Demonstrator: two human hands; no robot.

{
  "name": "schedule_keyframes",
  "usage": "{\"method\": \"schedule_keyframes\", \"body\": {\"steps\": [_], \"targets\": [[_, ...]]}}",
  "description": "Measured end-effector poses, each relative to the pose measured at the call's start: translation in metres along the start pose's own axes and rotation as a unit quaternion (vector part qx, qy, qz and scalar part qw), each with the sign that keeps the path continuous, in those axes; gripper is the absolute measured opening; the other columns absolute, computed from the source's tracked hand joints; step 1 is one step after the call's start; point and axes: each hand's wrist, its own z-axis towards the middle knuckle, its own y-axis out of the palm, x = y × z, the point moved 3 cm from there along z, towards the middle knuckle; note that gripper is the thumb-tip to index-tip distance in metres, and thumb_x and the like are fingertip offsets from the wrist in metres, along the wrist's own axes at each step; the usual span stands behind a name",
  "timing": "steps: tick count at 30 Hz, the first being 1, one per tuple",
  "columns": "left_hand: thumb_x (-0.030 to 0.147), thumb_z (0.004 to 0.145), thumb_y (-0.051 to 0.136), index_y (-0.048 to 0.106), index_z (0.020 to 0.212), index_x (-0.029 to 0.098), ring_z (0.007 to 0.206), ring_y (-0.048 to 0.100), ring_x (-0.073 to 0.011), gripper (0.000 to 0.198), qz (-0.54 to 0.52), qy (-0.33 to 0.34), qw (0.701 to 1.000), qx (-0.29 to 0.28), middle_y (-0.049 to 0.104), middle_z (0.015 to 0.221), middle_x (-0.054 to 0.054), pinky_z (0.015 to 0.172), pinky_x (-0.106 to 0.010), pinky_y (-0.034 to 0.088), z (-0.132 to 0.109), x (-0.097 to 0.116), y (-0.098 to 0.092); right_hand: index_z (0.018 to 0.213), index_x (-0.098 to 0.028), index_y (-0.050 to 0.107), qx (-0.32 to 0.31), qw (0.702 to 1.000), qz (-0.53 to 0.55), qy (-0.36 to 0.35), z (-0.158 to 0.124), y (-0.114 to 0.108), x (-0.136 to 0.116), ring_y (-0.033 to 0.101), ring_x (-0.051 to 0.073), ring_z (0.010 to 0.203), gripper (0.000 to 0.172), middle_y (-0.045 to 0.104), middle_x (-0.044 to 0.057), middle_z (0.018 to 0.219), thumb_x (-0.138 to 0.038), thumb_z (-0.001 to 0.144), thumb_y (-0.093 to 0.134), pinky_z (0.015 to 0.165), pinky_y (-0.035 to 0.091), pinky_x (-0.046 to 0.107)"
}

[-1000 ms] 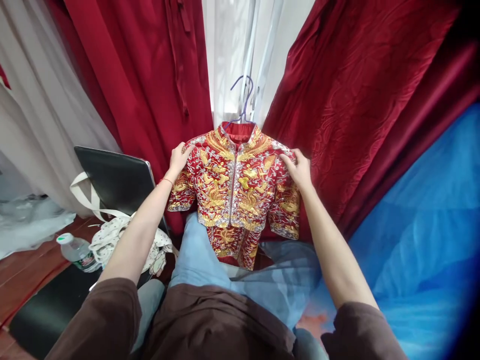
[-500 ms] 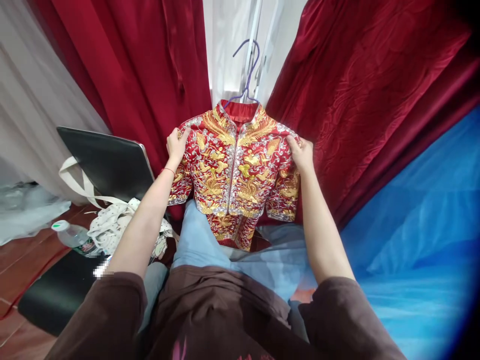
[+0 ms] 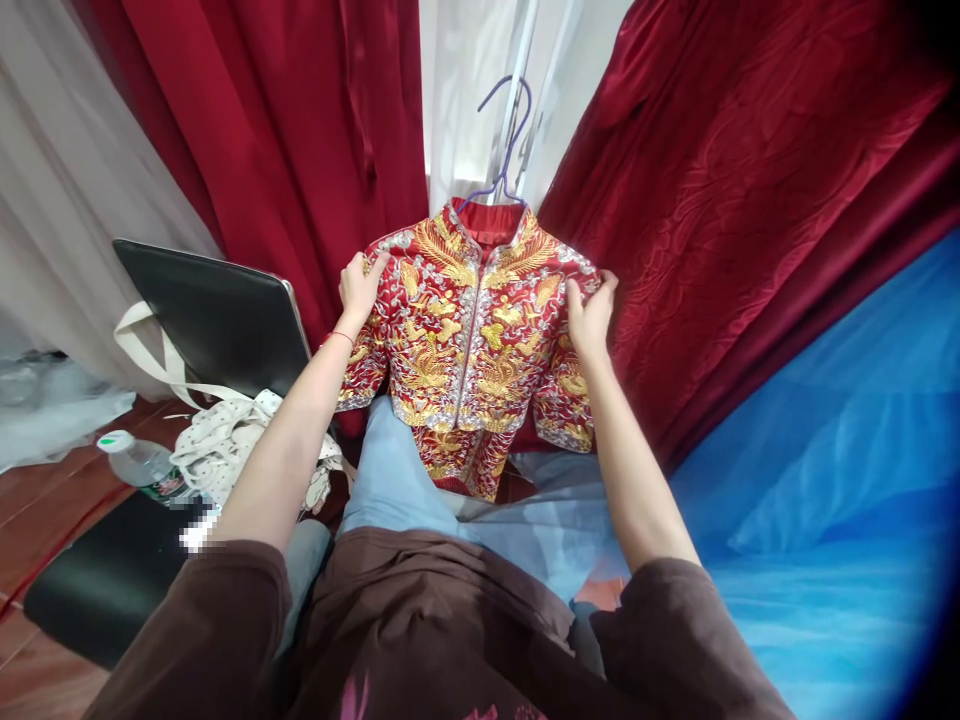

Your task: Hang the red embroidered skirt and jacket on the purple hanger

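In front of me is a red jacket (image 3: 465,330) with gold and silver embroidery, a stand-up collar and short sleeves, closed down the front. A purple hanger (image 3: 510,140) sits inside it, its hook sticking up above the collar. My left hand (image 3: 361,285) grips the shoulder on the left, thumb on the front. On the opposite shoulder my right hand (image 3: 590,312) is closed round the cloth, thumb in front and fingers behind. Below the jacket's hem shows more matching embroidered red cloth (image 3: 457,457), between my knees.
At the left stands a black chair (image 3: 214,310) holding a white dotted cloth bag (image 3: 225,440) and a clear bottle (image 3: 135,458). Dark red curtains (image 3: 300,110) hang behind the jacket. Blue sheer fabric (image 3: 825,500) spreads at the right, clear plastic (image 3: 60,415) at far left.
My right hand has shifted slightly inward and down on the shoulder, its thumb now farther in on the front. The hanger and collar appear a little farther right. My left hand keeps its hold.
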Motion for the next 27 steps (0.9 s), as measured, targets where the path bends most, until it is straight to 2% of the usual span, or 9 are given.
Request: {"method": "schedule_keyframes", "body": {"steps": [3, 7, 10, 12, 14, 16, 18, 20, 27], "targets": [[0.078, 0.086, 0.045, 0.053, 0.079, 0.021, 0.087, 0.062, -0.0253, 0.058, 0.001, 0.005, 1.000, 0.000, 0.061, 0.079, -0.007, 0.085, -0.038, 0.047, -0.001, 0.000, 0.002, 0.155, -0.005, 0.021, -0.002, 0.991, -0.136, -0.013, -0.030, 0.014, -0.016, 0.028, 0.040, 0.147, 0.092, 0.026, 0.033, 0.156, -0.071, 0.092, 0.034, 0.113, 0.026, 0.063], [0.078, 0.087, 0.043, 0.055, 0.083, 0.021, 0.090, 0.064, -0.0276, 0.059, 0.014, 0.004, 1.000, -0.005, 0.063, 0.082, -0.008, 0.087, -0.040, 0.048, 0.001, 0.000, 0.003, 0.159, -0.008, 0.014, -0.076, 0.969, -0.222, -0.081, -0.060, 0.040, -0.036, 0.003, 0.045, 0.152, 0.113, 0.005, 0.032, 0.163, -0.084, 0.080, 0.041, 0.113, 0.015, 0.069], [0.076, 0.089, 0.040, 0.059, 0.096, 0.020, 0.102, 0.064, -0.0308, 0.059, 0.020, 0.016, 1.000, -0.007, 0.066, 0.093, -0.012, 0.094, -0.043, 0.047, -0.003, 0.005, 0.002, 0.160, -0.007, 0.009, -0.081, 0.966, -0.241, -0.058, -0.061, 0.048, -0.041, 0.001, 0.047, 0.152, 0.117, 0.004, 0.033, 0.163, -0.085, 0.079, 0.043, 0.112, 0.013, 0.071], [0.072, 0.092, 0.037, 0.056, 0.117, 0.018, 0.121, 0.058, -0.0329, 0.063, 0.022, 0.048, 0.998, 0.022, 0.064, 0.117, -0.018, 0.105, -0.046, 0.043, -0.015, 0.013, 0.001, 0.160, -0.008, 0.010, -0.075, 0.965, -0.248, -0.041, -0.057, 0.050, -0.042, 0.002, 0.047, 0.152, 0.114, 0.005, 0.033, 0.163, -0.083, 0.081, 0.042, 0.112, 0.013, 0.071], [0.069, 0.092, 0.040, 0.043, 0.140, 0.014, 0.144, 0.038, -0.0349, 0.073, 0.034, 0.105, 0.993, 0.039, 0.046, 0.147, -0.024, 0.118, -0.051, 0.029, -0.034, 0.024, 0.002, 0.161, -0.009, 0.011, -0.070, 0.965, -0.250, -0.036, -0.054, 0.051, -0.042, 0.003, 0.047, 0.152, 0.112, 0.006, 0.033, 0.163, -0.082, 0.082, 0.042, 0.113, 0.014, 0.070], [0.070, 0.087, 0.049, 0.029, 0.151, 0.011, 0.154, 0.014, -0.0358, 0.089, 0.058, 0.180, 0.982, -0.006, 0.025, 0.161, -0.026, 0.124, -0.056, 0.014, -0.055, 0.035, 0.011, 0.161, -0.010, 0.011, -0.066, 0.965, -0.250, -0.037, -0.053, 0.051, -0.043, 0.003, 0.047, 0.152, 0.111, 0.006, 0.033, 0.163, -0.082, 0.082, 0.043, 0.113, 0.014, 0.070], [0.071, 0.082, 0.057, 0.022, 0.156, 0.009, 0.156, 0.004, -0.0356, 0.102, 0.082, 0.245, 0.962, -0.086, 0.017, 0.164, -0.026, 0.125, -0.057, 0.005, -0.075, 0.043, 0.025, 0.161, -0.011, 0.010, -0.066, 0.965, -0.251, -0.035, -0.053, 0.051, -0.043, 0.003, 0.047, 0.152, 0.111, 0.006, 0.032, 0.163, -0.082, 0.082, 0.043, 0.112, 0.014, 0.071], [0.071, 0.081, 0.058, 0.020, 0.157, 0.009, 0.156, 0.002, -0.0349, 0.106, 0.098, 0.267, 0.950, -0.131, 0.015, 0.165, -0.025, 0.126, -0.057, 0.001, -0.087, 0.048, 0.039, 0.161, -0.011, 0.009, -0.071, 0.964, -0.255, -0.032, -0.053, 0.051, -0.043, 0.003, 0.047, 0.152, 0.111, 0.005, 0.032, 0.163, -0.081, 0.083, 0.045, 0.112, 0.014, 0.071], [0.072, 0.081, 0.058, 0.012, 0.160, 0.006, 0.156, -0.005, -0.0340, 0.113, 0.116, 0.226, 0.959, -0.121, 0.009, 0.166, -0.025, 0.126, -0.058, -0.003, -0.083, 0.051, 0.063, 0.162, -0.015, 0.010, -0.091, 0.962, -0.254, -0.040, -0.051, 0.044, -0.039, 0.001, 0.046, 0.152, 0.103, 0.002, 0.029, 0.165, -0.074, 0.086, 0.047, 0.113, 0.014, 0.070]]}}
